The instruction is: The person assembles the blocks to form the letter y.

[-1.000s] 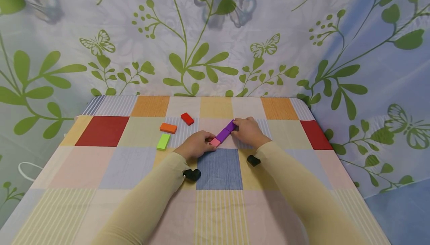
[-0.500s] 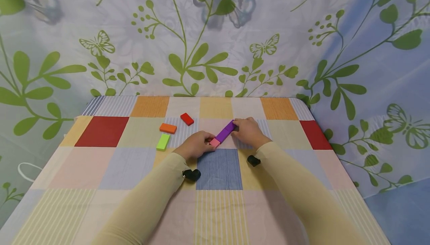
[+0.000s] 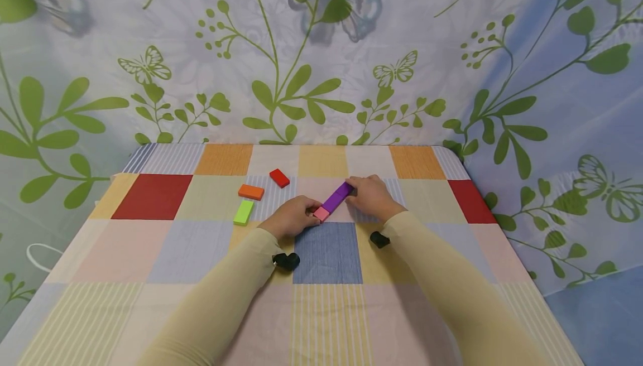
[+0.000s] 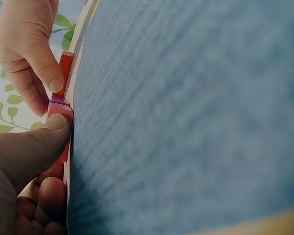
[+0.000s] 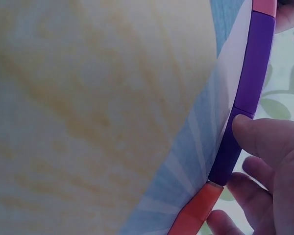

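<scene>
Mid-tabletop, far from every edge, the left hand pinches a pink block; the right hand grips the adjoining purple blocks. Bare checked cloth surrounds; leafy curtain behind.

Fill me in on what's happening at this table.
A person is lining up flat colored blocks end to end on a checkered tablecloth. The left hand pinches the pink block at the near end of the row, while the right hand presses on the far end of the purple blocks. To the left, apart from the row, lie a green block, an orange block and a red block.
</scene>
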`<state>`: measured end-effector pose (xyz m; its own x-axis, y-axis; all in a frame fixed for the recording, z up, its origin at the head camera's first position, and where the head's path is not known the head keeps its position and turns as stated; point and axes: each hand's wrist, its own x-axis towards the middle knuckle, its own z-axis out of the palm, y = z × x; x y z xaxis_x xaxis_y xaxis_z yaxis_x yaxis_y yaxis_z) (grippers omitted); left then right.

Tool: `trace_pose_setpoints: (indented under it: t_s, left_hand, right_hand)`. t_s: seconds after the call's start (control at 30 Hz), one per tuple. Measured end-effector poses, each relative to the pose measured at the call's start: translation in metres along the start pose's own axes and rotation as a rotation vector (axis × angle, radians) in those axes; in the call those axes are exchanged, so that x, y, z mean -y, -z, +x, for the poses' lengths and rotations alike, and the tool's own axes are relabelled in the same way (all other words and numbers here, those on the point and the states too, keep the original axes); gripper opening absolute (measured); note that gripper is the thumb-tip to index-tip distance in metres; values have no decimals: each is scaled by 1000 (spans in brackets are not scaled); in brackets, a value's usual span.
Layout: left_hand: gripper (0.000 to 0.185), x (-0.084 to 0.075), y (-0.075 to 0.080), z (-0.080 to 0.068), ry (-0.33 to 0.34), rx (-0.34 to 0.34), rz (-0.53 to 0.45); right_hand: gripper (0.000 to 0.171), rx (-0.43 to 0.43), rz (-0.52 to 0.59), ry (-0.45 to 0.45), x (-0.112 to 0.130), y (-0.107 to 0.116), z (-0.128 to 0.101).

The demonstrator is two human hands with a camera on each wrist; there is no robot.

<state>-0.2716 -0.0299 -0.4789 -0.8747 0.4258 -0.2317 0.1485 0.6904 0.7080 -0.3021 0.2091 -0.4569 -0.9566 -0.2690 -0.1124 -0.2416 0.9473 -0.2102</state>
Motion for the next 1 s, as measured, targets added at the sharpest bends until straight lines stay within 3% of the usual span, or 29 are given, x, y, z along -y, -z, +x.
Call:
trace_pose_setpoints:
  t_s: [0.4, 1.0]
  left_hand:
    - [44, 0, 0, 1, 4, -1, -6]
    - [43, 1, 0, 1, -8, -4, -4]
  right_hand:
    - [57, 18, -45, 30, 0, -1, 1]
    - [59, 20, -22, 28, -2, -5, -1]
